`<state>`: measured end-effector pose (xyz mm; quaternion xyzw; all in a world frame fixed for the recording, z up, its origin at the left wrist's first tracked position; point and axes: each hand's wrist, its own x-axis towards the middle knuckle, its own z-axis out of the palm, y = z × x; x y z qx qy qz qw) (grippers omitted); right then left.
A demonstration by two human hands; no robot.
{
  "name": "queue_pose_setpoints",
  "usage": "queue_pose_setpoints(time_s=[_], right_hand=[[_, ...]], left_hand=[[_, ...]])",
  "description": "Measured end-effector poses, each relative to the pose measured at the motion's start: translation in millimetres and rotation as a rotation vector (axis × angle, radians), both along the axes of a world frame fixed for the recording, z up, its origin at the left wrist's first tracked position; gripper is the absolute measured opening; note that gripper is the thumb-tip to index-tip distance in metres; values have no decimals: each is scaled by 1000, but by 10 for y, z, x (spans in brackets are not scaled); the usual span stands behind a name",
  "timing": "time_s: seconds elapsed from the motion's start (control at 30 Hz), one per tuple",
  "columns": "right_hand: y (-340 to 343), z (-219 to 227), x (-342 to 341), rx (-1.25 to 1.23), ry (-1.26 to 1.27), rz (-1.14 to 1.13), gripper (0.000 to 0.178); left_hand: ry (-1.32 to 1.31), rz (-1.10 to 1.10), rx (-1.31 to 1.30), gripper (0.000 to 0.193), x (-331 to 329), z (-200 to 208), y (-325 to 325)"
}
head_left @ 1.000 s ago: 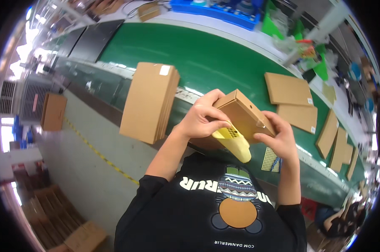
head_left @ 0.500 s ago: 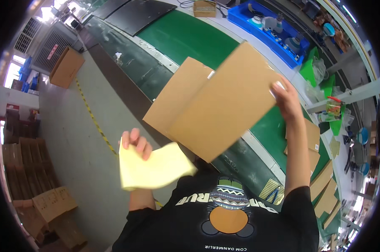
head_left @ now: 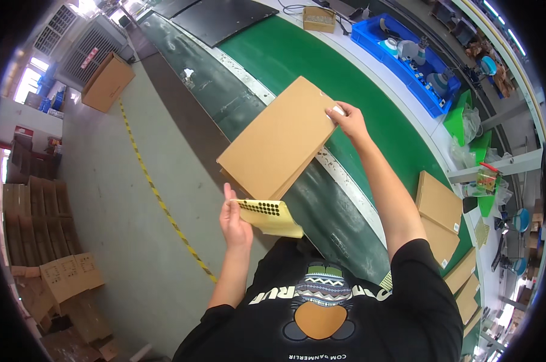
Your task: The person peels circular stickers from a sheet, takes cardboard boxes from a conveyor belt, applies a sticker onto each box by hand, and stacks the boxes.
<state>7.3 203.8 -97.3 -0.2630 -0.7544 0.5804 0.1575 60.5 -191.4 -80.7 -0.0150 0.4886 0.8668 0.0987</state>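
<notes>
Green bench [head_left: 330,66] is lying beyond carton [head_left: 273,136], right hand [head_left: 349,120] gripping far end, left hand [head_left: 235,226] holding sheet [head_left: 270,223] beside near end

Gridded card [head_left: 387,281] — partly hidden behind black shirt [head_left: 375,320].

White lettering [head_left: 279,292] crosses a black short-sleeved shirt [head_left: 375,323] upside down, a smaller line [head_left: 317,356] below. Too small to read: a red sign [head_left: 89,58] on a grey slatted machine [head_left: 98,45], white labels [head_left: 456,227] on flat brown cardboard boxes [head_left: 440,201], dark print [head_left: 68,279] on a brown cardboard carton [head_left: 83,288].
</notes>
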Motion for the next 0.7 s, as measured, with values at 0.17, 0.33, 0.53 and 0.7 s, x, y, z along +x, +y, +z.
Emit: queue_pose_setpoints(time_s=[0.17, 0.33, 0.53, 0.7], right_hand=[[36, -93, -29, 120, -27, 38, 46], [-102, 55, -60, 232, -48, 6, 47], [-152, 92, 21, 242, -77, 26, 48], [-145, 203, 190, 552, 78, -72, 57]], left_hand=[[46, -81, -8, 17, 8, 57, 276], [66, -52, -35, 15, 73, 26, 306], [94, -71, -81, 12, 122, -16, 278], [398, 39, -380, 10, 267, 281, 294]])
